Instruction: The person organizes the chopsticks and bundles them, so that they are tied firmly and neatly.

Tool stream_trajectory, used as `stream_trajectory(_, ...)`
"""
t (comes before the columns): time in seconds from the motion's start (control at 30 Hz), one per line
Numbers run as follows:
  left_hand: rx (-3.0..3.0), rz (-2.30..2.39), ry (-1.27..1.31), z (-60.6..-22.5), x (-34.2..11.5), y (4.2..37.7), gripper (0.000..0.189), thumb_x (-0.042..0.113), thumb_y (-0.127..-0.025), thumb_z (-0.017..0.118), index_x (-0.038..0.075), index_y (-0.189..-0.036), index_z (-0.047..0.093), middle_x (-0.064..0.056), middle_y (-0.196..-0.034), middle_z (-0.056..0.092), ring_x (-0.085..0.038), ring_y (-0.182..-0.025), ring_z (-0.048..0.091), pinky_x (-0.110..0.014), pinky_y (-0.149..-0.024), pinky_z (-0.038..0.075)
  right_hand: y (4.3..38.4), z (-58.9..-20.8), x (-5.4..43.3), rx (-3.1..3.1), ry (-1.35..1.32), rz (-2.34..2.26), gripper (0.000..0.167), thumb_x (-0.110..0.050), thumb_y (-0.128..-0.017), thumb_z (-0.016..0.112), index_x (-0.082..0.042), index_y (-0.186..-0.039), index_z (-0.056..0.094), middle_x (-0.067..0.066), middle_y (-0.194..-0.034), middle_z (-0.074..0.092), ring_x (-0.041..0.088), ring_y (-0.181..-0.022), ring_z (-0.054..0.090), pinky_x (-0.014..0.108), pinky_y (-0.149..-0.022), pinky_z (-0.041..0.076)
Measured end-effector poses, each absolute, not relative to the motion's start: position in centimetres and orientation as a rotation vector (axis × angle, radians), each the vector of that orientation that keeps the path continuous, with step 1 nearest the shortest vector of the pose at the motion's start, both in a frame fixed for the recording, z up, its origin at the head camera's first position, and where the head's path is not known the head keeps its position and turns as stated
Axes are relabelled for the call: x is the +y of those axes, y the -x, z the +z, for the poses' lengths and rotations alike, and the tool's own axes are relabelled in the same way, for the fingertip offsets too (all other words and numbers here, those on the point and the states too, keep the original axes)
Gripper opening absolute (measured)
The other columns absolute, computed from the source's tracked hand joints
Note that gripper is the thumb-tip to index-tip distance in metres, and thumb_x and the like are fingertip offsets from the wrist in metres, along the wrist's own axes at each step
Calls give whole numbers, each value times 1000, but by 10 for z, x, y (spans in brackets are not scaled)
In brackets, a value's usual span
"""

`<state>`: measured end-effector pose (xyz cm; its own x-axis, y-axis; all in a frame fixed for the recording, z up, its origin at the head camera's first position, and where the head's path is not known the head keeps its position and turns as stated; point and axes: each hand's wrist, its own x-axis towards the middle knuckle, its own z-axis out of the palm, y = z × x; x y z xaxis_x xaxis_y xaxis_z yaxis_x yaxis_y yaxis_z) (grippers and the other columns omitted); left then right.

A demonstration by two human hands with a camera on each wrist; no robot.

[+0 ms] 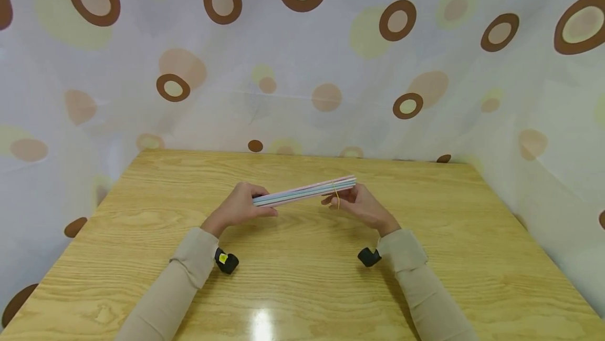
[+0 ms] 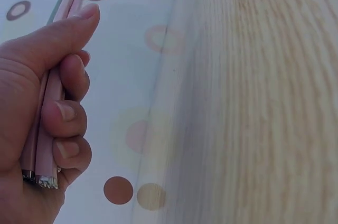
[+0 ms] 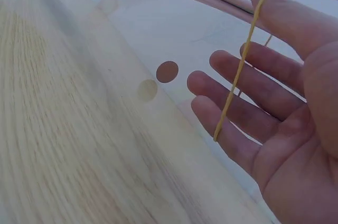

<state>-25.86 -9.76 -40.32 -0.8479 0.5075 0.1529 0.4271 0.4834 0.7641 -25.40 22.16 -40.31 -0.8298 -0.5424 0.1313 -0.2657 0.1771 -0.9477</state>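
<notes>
Sticks in left hand hang inside table edges.

1. Sticks in the left hand are pink, pale blue, white.
2. The band on the right hand is yellow.
3. Sleeves behind the hands are beige.
4. The table beneath them shows tan grain.
5. Beyond, white cloth bears brown rings, peach spots.

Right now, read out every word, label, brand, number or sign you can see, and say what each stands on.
None can be read in any view.
Yellow patch on the black device at the left wrist: too small to tell whether it bears any marking.
Bundle of sticks and yellow band: no lettering visible.
Backdrop: printed circles and spots, no words.
</notes>
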Motion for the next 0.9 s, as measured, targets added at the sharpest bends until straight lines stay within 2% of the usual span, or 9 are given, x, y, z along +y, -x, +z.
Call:
stream_trajectory(0.17, 2658, 1322, -802, -403, -94, 259, 20, 22, -79, 80, 6, -88, 73, -5, -79, 69, -13, -62, 51, -27, -56, 43, 255, -411, 218, 2208, 764, -1720, 34, -20, -102, 49, 8, -121, 54, 31, -121, 58, 22, -100, 67, 43, -89, 51)
stream_trajectory(0.33, 2727, 1336, -714, -403, -92, 260, 24, 25, -78, 81, 5, -89, 73, -6, -80, 68, -14, -62, 51, -27, -56, 43, 255, -411, 214, 2211, 738, -1730, 34, -18, -106, 37, 11, -109, 55, 24, -107, 62, 17, -92, 66, 35, -84, 53)
stream_trajectory(0.53, 2798, 1320, -627, -404, -94, 259, 25, 27, -78, 81, 5, -87, 74, -5, -78, 69, -13, -59, 49, -26, -53, 40, 255, -409, 206, 2235, 848, -1609, 30, -6, -106, 27, 10, -103, 52, 25, -104, 58, 27, -94, 64, 41, -84, 52)
stream_trajectory(0.7, 2815, 1304, -642, -404, -94, 259, 24, 26, -77, 82, 5, -87, 74, -6, -80, 70, -13, -63, 54, -27, -58, 44, 253, -407, 196, 2375, 940, -1413, 28, 6, -102, 26, 8, -102, 55, 24, -106, 56, 35, -92, 61, 42, -81, 53)
stream_trajectory(0.9, 2829, 1262, -634, -406, -92, 258, 25, 26, -77, 82, 5, -87, 74, -6, -81, 70, -14, -65, 55, -27, -59, 45, 248, -408, 190, 2639, 1165, -1173, 34, 21, -91, 34, 3, -94, 63, 15, -99, 58, 26, -84, 60, 35, -74, 54)
